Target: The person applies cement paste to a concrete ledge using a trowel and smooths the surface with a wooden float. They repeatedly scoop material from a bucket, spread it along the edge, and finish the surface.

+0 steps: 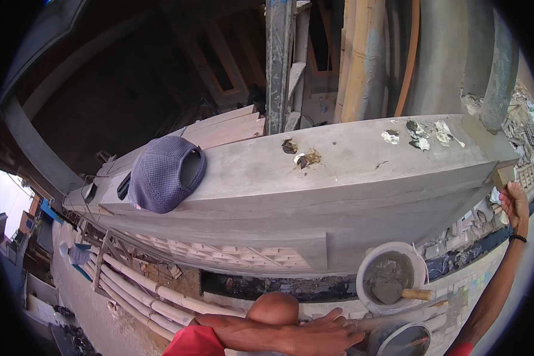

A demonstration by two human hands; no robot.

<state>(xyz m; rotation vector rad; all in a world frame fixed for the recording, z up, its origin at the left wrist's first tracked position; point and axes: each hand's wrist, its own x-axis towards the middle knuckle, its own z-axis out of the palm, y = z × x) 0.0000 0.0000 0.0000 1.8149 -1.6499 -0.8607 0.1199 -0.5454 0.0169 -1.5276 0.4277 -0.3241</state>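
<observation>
My right hand [513,200] is raised at the right end of a grey plastered ledge [350,154], gripping a small tan block [504,175] against its corner. My left hand [335,329] is at the lower middle, its fingers apart and empty, with the forearm across my bent knee [273,307]. Below the ledge a white bucket [384,267] holds grey mortar and a wooden handle [415,293]. A second, dark bucket [400,344] is near my left hand at the bottom edge.
A grey mesh cap [154,172] rests on the ledge, near dark and white smudges. Bamboo poles [142,299] lie low at left, where a distant person [77,254] appears. Vertical posts [353,59] stand behind the ledge. A dark trench [252,285] runs along the wall's foot.
</observation>
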